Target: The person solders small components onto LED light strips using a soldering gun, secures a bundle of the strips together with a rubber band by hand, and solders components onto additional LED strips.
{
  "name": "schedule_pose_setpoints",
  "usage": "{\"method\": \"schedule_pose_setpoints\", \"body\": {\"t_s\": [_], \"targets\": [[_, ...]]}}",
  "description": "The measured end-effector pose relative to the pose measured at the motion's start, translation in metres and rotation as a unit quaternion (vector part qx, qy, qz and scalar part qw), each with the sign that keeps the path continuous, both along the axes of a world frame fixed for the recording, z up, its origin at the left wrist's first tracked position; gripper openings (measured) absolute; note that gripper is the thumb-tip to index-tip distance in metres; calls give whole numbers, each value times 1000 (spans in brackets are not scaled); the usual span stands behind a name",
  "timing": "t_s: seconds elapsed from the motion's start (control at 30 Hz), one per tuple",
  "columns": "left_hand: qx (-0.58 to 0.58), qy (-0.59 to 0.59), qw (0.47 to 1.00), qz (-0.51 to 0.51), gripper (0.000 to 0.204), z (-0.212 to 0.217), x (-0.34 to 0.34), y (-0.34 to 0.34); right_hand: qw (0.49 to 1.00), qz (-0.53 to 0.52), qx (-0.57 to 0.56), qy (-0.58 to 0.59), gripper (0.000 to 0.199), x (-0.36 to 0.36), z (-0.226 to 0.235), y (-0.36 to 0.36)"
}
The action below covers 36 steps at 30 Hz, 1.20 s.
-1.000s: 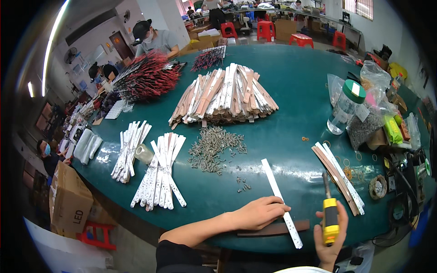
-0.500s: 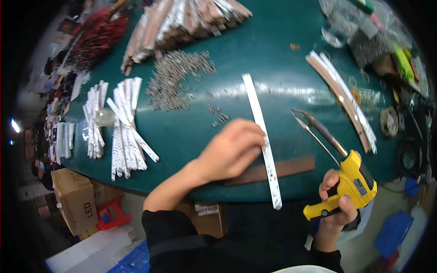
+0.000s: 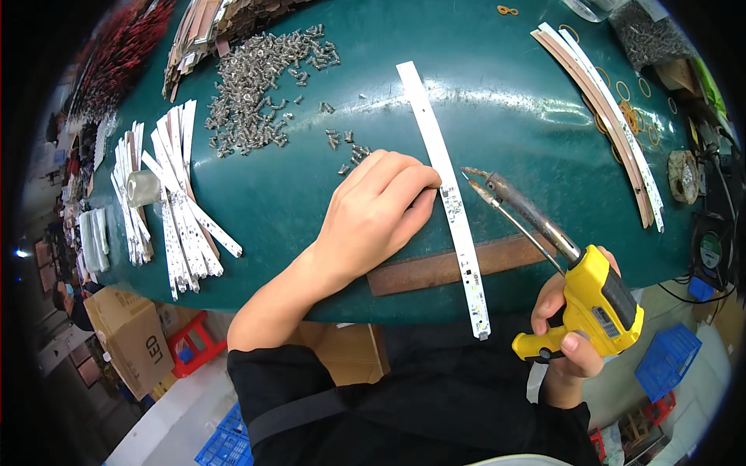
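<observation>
A white strip (image 3: 461,252) is lying near the desk's (image 3: 513,78) front edge, crossing over a flat brown bar (image 3: 412,274), its lower end jutting past that edge. The left hand (image 3: 373,213) is bending its fingers together and touching the strip's left side; whether its grip is clenching the strip or something tiny, one cannot tell. The right hand (image 3: 579,356) is grasping a yellow soldering gun (image 3: 594,299), whose tip is pointing at the strip's right side, just beside it. Small metal parts (image 3: 252,89) are lying heaped beyond the left hand, more strips (image 3: 190,210) are lying farther left, and rubber bands (image 3: 633,120) are scattering at right.
</observation>
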State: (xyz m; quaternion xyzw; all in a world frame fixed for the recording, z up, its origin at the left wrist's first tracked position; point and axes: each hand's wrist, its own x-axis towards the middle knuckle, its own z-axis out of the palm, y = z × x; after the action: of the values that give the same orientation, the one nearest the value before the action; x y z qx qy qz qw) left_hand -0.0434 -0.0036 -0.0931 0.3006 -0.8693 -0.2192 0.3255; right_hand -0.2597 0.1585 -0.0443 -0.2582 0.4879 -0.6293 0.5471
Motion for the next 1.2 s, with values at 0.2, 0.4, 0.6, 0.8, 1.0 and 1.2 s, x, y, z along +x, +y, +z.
{"method": "schedule_pose_setpoints", "body": {"t_s": [0.2,0.4,0.6,0.8,1.0,1.2], "targets": [[-21,-5,1000,5,21,-2,-1,0,1000,9,-7,3,91,0,-2,-1],[-10,-34,999,15,24,-2,-2,3,1000,15,-6,8,91,-1,-3,-2],[-53,-2,998,16,22,-4,-4,-1,1000,11,2,12,92,-1,-3,-1],[-35,1,999,3,22,-4,-3,-1,1000,10,8,12,92,-2,-3,-1],[-28,1,1000,-10,22,-3,-3,-2,1000,10,4,11,92,-3,-5,0],[-41,-40,998,-31,23,-1,-6,2,1000,12,9,2,92,-4,-3,0]]}}
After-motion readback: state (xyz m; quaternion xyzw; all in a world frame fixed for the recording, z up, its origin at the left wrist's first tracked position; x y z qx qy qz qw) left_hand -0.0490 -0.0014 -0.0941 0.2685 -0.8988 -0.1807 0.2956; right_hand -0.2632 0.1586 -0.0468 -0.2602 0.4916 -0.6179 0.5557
